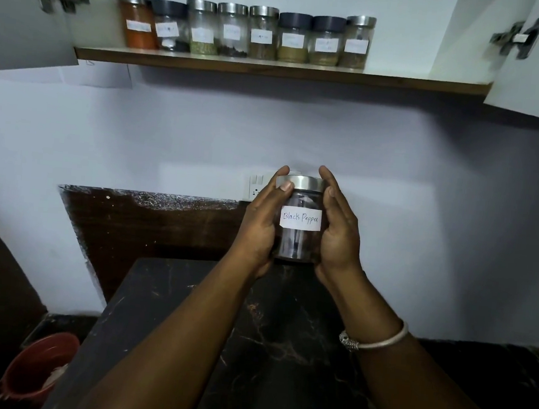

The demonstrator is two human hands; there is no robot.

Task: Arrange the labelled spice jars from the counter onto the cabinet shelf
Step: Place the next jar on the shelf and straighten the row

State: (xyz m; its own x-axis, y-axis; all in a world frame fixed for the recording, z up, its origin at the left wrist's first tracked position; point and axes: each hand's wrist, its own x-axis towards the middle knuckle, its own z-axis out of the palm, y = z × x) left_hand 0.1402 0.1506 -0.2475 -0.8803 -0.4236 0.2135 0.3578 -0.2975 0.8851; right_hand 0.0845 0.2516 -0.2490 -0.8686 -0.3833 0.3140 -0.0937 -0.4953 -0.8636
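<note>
1. Pepper jar (297, 244), steel lid, label says "Black Pepper", upright and sandwiched between both palms.
2. Left grip (258, 226) wraps the jar's left side with the thumb up on the lid rim. Right grip (338, 236) cups the other side, fingertips poking above the lid.
3. Dark veined table (281, 352) under the forearms.
4. Up top, the shelf (402, 81) has eight jars (231, 31) packed in a row toward its left. Labels are too blurry to read.
5. Bangle (380, 341) on the right wrist, red bucket (35, 369) down in the left corner.
</note>
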